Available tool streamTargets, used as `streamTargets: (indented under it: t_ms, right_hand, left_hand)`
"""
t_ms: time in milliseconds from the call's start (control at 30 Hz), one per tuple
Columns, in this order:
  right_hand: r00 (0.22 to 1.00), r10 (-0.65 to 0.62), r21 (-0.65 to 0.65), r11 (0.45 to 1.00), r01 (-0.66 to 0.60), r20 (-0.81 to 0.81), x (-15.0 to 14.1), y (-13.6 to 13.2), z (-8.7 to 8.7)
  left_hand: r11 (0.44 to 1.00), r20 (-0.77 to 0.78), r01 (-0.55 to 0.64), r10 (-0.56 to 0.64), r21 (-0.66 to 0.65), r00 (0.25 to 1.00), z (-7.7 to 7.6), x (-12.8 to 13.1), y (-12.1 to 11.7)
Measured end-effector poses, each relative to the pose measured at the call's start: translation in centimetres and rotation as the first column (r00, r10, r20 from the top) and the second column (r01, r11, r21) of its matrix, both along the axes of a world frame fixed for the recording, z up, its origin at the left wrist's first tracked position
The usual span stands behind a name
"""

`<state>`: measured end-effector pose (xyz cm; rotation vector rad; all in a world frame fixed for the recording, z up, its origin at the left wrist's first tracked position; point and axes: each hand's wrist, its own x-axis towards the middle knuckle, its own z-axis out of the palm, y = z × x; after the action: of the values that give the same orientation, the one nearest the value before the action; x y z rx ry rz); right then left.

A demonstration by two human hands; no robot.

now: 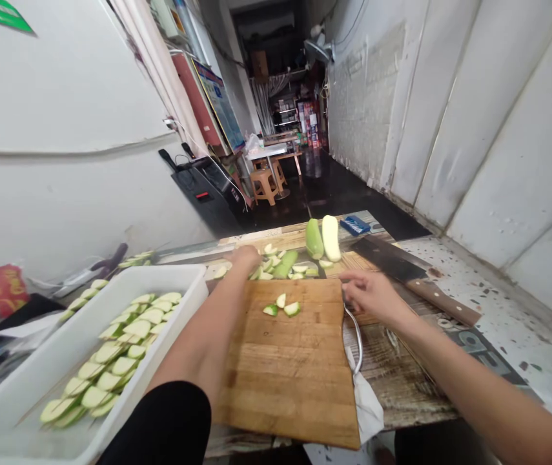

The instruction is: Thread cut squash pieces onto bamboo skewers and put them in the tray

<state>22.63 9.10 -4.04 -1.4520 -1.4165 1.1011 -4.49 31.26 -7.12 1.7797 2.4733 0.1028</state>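
A wooden cutting board (295,368) lies before me, bearing a few small green-skinned chunks (291,309) that look like zucchini. My left hand (245,258) reaches past the board's far left corner, beside a heap of cut pieces (268,263); its fingers are mostly hidden and blurred. At the far right corner, close to the metal handle (356,339), is my right hand (370,294). Its index finger stretches out over the board's edge, and nothing shows in its grasp. Behind the heap lie a green piece (313,239) and a pale cut piece (330,239).
To the left stands a white tray (193,290) with skewered slices (123,349). A cleaver (392,258) with a wooden handle lies at right, near a blue packet (354,225). White cloth or paper (367,407) hangs by the handle. Walls flank both sides.
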Motion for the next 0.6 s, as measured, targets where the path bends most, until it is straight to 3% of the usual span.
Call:
streamTargets:
  t_ms: [167, 333, 400, 433, 467, 533, 567, 600]
  right_hand:
    - [0.951, 0.058, -0.113, 0.989, -0.096, -0.304, -4.6, 0.1, -2.3]
    - [0.91, 0.054, -0.074, 0.993, -0.092, -0.41, -6.8, 0.5, -1.9]
    - [0.892, 0.093, -0.018, 0.994, -0.112, -0.443, -7.5, 0.8, -1.5]
    - [0.884, 0.117, 0.009, 0.992, -0.127, -0.453, -8.0, 0.9, -1.3]
    - [0.878, 0.132, 0.031, 0.991, -0.133, -0.46, -8.5, 1.0, -1.2]
    - [0.876, 0.13, 0.058, 0.991, -0.117, -0.464, -9.6, 0.9, -1.3]
    - [0.884, 0.12, 0.064, 0.993, -0.102, -0.452, -10.2, 0.7, -1.4]
    - [0.895, 0.112, 0.065, 0.994, -0.093, -0.431, -10.6, 0.5, -1.6]
  left_hand:
    - [0.996, 0.053, -0.067, 0.064, 0.056, 0.997, -0.4, 0.6, -0.5]
    - [0.942, 0.153, 0.049, -0.105, 0.333, 0.983, 1.2, 0.4, -3.0]
    - [0.92, 0.342, 0.01, -0.156, 0.391, 0.927, 2.2, 0.3, -4.6]
    - [0.922, 0.5, -0.043, -0.169, 0.385, 0.849, 2.6, 0.3, -5.5]
    - [0.928, 0.68, -0.109, -0.178, 0.357, 0.711, 2.9, 0.4, -6.6]
    - [0.959, 0.949, -0.184, -0.162, 0.216, 0.271, 3.2, 0.6, -8.8]
    - [0.971, 0.989, -0.187, -0.138, 0.147, 0.06, 3.1, 0.8, -9.9]
    - [0.976, 0.989, -0.201, -0.11, 0.088, -0.098, 3.0, 1.0, -10.9]
